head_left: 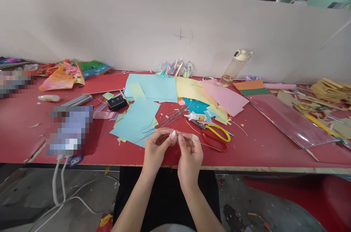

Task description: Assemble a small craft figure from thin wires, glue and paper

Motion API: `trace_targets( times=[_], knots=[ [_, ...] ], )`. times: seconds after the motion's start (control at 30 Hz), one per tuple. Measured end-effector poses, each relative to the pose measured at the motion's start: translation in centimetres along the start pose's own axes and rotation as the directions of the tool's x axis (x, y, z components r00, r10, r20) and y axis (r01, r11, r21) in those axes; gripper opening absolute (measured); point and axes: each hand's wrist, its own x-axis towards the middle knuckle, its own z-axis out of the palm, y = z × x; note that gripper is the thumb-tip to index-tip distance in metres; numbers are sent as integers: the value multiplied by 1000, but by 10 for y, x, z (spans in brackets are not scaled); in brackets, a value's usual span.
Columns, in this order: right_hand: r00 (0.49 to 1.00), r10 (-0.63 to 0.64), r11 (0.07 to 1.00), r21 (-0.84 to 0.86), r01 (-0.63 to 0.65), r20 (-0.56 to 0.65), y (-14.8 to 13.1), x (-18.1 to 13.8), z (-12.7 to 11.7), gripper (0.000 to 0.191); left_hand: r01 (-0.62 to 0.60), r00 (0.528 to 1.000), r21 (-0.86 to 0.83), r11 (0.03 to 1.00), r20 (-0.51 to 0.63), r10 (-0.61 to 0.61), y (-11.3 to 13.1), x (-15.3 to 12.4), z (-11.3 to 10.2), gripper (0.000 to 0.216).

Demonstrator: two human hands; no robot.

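White bit (173, 133), tiny, pinched by left hand (155, 149), thumb to forefinger, over the red table (255, 153) near its front edge. From where I stand: light pinch seems best, hard squeeze might crush it. Right hand (190, 154) close beside, fingers curled shut round a thin strand (211, 146); fingertips partly hidden. Forearms angle inward, knuckles forward. Pliers (204, 127) just beyond.

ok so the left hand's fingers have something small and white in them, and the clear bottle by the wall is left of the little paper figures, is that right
Only the side is wrong: in the head view, the clear bottle by the wall is to the right of the little paper figures. The left hand's fingers do have something small and white in them.
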Motion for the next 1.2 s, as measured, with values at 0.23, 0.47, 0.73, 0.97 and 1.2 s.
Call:
trace_targets(
  times=[0.23, 0.47, 0.73, 0.97, 1.2],
  knots=[
    [1000, 12, 1000, -5, -12, 0, 0, 2, 0, 22, 15, 1000, 3, 1000, 14, -15, 0, 1, -1, 17],
    [1000, 24, 1000, 3, -24, 11, 1, 3, 0, 22, 15, 999, 20, 1000, 31, -16, 1, 1, -1, 15],
    [999, 26, 1000, -12, -26, 30, -1, 2, 0, 21, -12, 999, 1, 1000, 33, 12, -2, 1, -1, 16],
    [1000, 2, 1000, 9, -2, 24, -1, 1, 1, 18, -46, 999, 26, 999, 20, 46, -4, 0, -2, 13],
    [1000, -12, 1000, 7, 11, 10, 1, 0, -1, 15, -68, 998, 42, 997, 1, 68, -2, -1, 0, 11]
  ],
)
